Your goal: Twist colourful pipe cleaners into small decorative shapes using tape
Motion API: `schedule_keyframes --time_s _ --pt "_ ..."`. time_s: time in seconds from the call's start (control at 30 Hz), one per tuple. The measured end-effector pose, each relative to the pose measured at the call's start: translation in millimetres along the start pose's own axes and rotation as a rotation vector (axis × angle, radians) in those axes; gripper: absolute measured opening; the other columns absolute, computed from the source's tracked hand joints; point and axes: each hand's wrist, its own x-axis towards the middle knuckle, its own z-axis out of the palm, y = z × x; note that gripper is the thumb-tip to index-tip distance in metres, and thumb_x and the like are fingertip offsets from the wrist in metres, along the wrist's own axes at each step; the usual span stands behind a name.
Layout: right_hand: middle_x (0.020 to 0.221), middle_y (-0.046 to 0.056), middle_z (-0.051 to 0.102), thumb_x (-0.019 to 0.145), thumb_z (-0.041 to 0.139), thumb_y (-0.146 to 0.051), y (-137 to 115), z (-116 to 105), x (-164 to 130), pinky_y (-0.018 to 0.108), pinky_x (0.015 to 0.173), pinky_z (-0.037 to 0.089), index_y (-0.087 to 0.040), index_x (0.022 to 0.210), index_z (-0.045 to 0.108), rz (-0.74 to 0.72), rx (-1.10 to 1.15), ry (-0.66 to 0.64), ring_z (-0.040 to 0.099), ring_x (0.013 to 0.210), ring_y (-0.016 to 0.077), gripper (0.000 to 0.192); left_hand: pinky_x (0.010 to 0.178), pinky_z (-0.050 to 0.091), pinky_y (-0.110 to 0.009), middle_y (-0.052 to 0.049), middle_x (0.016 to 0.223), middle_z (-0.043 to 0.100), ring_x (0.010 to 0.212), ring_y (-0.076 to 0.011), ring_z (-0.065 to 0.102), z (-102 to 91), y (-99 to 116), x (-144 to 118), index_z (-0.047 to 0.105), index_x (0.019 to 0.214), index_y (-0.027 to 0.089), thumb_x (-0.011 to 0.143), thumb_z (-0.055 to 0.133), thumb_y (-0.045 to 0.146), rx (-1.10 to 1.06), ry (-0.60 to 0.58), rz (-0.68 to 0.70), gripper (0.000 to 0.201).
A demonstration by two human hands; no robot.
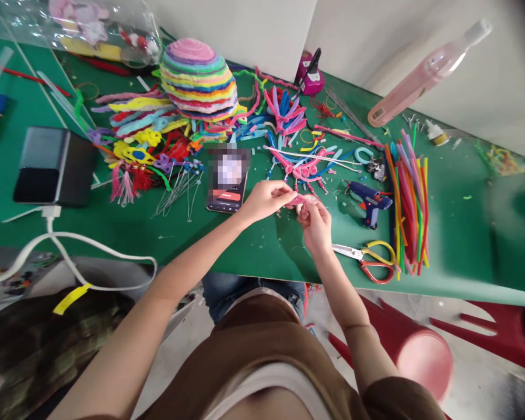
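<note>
Between my two hands is a small pink piece [298, 199] that looks like a pipe cleaner. My left hand [269, 199] pinches its left end between thumb and fingertips. My right hand [315, 224] is closed around the other end, its fingers curled. Just beyond lies a blue and pink pipe-cleaner craft [306, 171] with curled loops and beaded strands. A phone [226, 178] rests on the table left of my left hand. Scissors [367, 256] with yellow and red handles lie right of my right wrist, with a blue glue gun [369, 202] above them.
A striped pipe-cleaner hat [196, 79] sits at the back left above piled pipe cleaners. Bundled straight pipe cleaners [411, 204] lie at right. A pink bottle [429, 73] stands behind them. A dark box-shaped device [55, 166] with a white cable [91, 239] occupies the left.
</note>
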Motion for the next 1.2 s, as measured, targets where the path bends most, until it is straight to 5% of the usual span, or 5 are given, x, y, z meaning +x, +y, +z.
schedule_keyframes --time_s 0.27,0.47,0.63,0.83,1.2 --pt "0.071 -0.002 0.058 0.074 0.068 -0.052 2.2 -11.8 6.9 0.026 0.059 0.043 -0.022 0.08 0.064 -0.158 -0.254 -0.071 0.051 0.061 0.0097 0.032 0.056 0.048 -0.021 -0.004 0.071 0.074 0.062 -0.0132 0.07 0.9 -0.2 -2.4 0.067 0.08 0.014 0.092 0.058 0.038 0.241 0.064 0.105 0.028" --pt "0.07 -0.001 0.062 0.079 0.065 -0.05 -0.4 -15.4 8.2 0.029 0.064 0.045 -0.022 0.079 0.064 -0.203 -0.378 -0.153 0.054 0.063 0.012 0.028 0.052 0.048 -0.02 -0.007 0.076 0.074 0.064 -0.0133 0.069 4.4 -7.6 0.3 0.065 0.083 0.013 0.092 0.057 0.039 0.018 0.034 0.015 0.029" --pt "0.069 -0.001 0.062 0.084 0.061 -0.044 1.6 -17.1 7.5 0.03 0.066 0.043 -0.022 0.081 0.062 -0.255 -0.474 -0.205 0.055 0.064 0.0131 0.022 0.06 0.046 -0.023 -0.003 0.069 0.069 0.064 -0.0126 0.063 4.6 -10.5 3.8 0.064 0.074 0.015 0.092 0.055 0.042 0.102 0.065 0.054 0.034" --pt "0.069 -0.002 0.06 0.086 0.061 -0.043 9.2 -20.6 7.3 0.029 0.067 0.042 -0.023 0.08 0.062 -0.302 -0.348 -0.233 0.054 0.066 0.0127 0.021 0.052 0.035 -0.023 -0.002 0.062 0.062 0.056 -0.0099 0.051 3.5 -5.8 5.7 0.063 0.071 0.014 0.091 0.056 0.05 -0.049 -0.067 -0.055 0.041" --pt "0.066 -0.003 0.056 0.089 0.059 -0.046 13.9 -1.1 0.5 0.026 0.059 0.039 -0.021 0.075 0.055 -0.481 -0.326 0.038 0.05 0.059 0.0093 0.029 0.068 0.039 -0.026 -0.003 0.08 0.069 0.077 -0.0136 0.056 17.1 1.3 -3.9 0.075 0.076 0.018 0.066 0.077 0.061 -0.511 0.027 -0.171 0.043"
